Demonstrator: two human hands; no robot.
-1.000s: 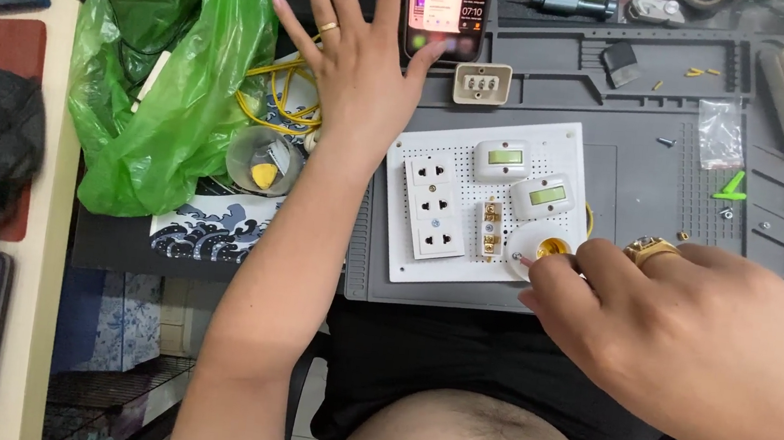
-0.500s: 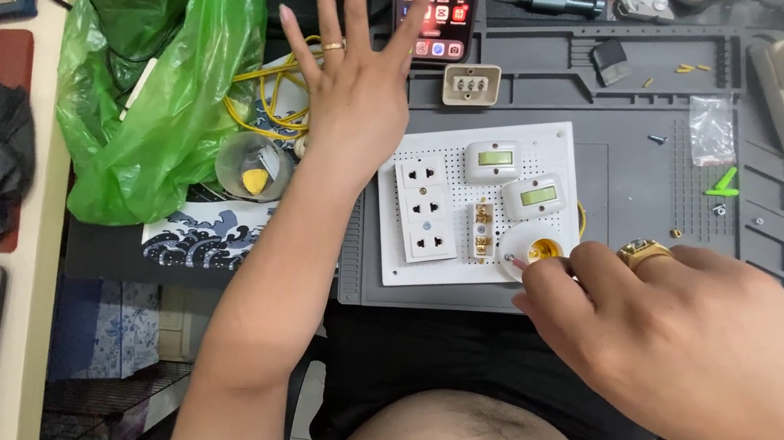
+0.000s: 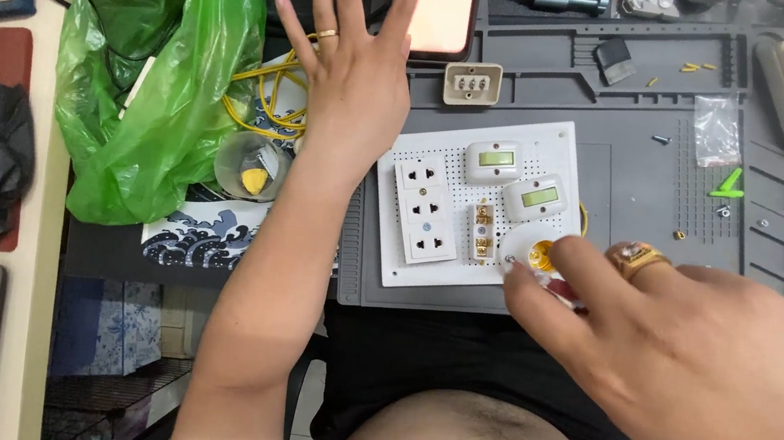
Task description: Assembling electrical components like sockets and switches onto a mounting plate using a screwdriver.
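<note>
**Electrical practice board: right hand at the round fitting, left hand lifted toward the phone**

Your grey work mat (image 3: 639, 178) fills the middle of the desk, with the green plastic bag (image 3: 156, 59) bunched at its nine o'clock. On the mat lies the white perforated board (image 3: 436, 263). It already carries a triple socket strip (image 3: 425, 210), two small meters with green displays (image 3: 493, 160), a narrow terminal piece (image 3: 481, 231) and, at the board's four o'clock corner, the round white fitting with a brass centre (image 3: 532, 252).

Your right hand (image 3: 687, 367) comes in from five o'clock, fingers narrowed around a thin tool whose tip touches that fitting's rim; its red-and-clear handle barely shows. Your left hand (image 3: 353, 80) is spread wide and holds nothing, fingertips near the phone (image 3: 439, 7) at twelve o'clock.

Judging by the layout, most parts are seated. Loose screws (image 3: 677, 234) at three o'clock and a separate beige terminal block (image 3: 471, 83) above the board suggest fastening and wiring remain.
</note>
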